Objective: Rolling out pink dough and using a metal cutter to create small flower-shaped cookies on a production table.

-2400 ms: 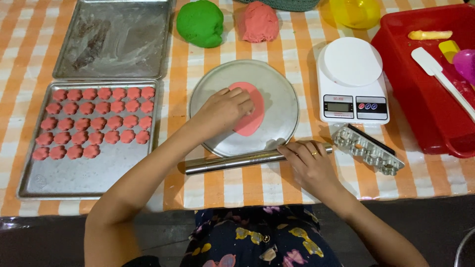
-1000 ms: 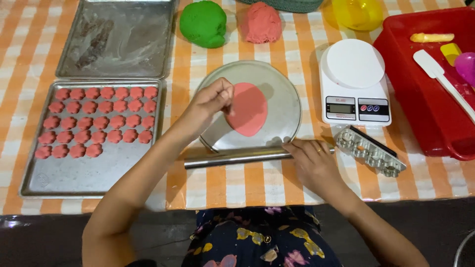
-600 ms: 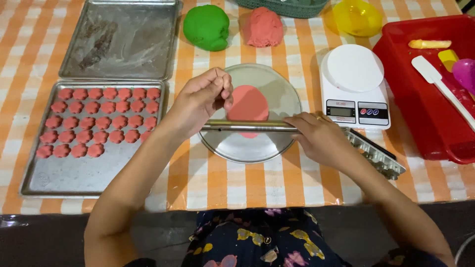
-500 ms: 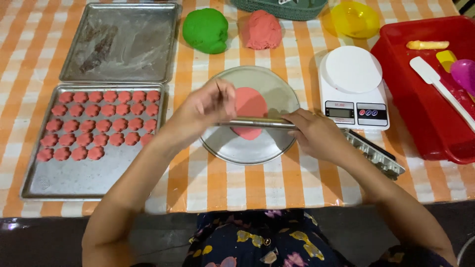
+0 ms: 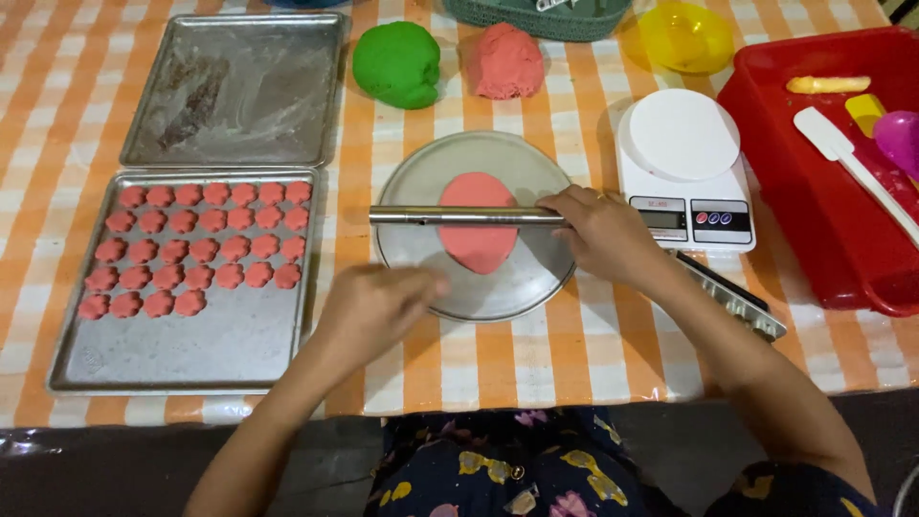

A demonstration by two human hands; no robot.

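Right hand gripped one end of the metal rolling pin, which lay across the pink dough on the round plate, toward nine o'clock from it. Left hand, loosely curled and holding nothing, touched the plate's rim at seven o'clock.

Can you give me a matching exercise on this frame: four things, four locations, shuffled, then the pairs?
Things:
1. metal rolling pin
2. green dough ball
3. white spatula
4. flower-shaped pink cookies

Places:
A. in the red bin
B. on the lower baking tray
C. across the flattened pink dough, held at one end by the right hand
D. on the tablecloth, beside the pink dough ball

Pairs: 1-C, 2-D, 3-A, 4-B
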